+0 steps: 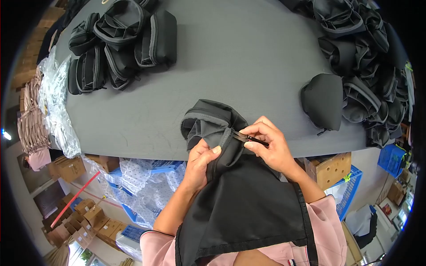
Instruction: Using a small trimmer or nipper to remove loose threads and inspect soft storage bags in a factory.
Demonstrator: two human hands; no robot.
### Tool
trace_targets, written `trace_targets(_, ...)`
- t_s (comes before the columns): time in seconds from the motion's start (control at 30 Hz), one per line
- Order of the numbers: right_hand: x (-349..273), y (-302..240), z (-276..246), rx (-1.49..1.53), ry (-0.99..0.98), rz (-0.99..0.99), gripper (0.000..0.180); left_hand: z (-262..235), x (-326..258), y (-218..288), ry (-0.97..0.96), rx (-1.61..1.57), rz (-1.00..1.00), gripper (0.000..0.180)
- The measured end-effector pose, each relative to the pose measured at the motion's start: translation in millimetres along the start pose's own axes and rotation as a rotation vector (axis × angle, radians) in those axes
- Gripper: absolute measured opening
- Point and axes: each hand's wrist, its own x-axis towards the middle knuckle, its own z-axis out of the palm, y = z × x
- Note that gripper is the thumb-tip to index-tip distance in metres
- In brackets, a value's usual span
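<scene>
My left hand (202, 162) is closed on the edge of a black fabric pouch (208, 113), thumb pressed along its grey-trimmed zipper seam. The pouch gapes at its top and rests at the near edge of the table, in front of my black apron (248, 208). In my right hand (270, 146) is a small pair of black-handled thread snips (255, 140), pinched between thumb and fingers. Their metal blades touch or nearly touch the seam beside my left thumb. Whether a thread lies between the blades is too small to tell.
Several black pouches (155, 40) stand grouped at the far left of the grey table (239, 66). A larger heap of pouches (361, 95) covers its right side, with one closed pouch (322, 103) nearest me. Clear plastic bags (60, 106) hang over the left edge; boxes and blue crates (390, 160) stand below.
</scene>
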Motion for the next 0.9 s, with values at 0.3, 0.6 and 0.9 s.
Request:
trace_targets(0.3,2.9,-9.1,-0.7,-0.304,0.031,-0.187,0.023,-1.7,-0.6,-2.1,-0.012,-0.025,-0.02,0.026)
trace_targets(0.6,4.5,-8.2,-0.2,-0.496,0.112,-0.308,0.022,-0.2,0.2,-2.7,-0.019,-0.029,-0.012,0.028)
trace_targets(0.9,26.2,-6.2,8.4,-0.11,0.139,-0.154,0.019,20.9,28.6,15.3,0.166,-0.221,0.1,0.028)
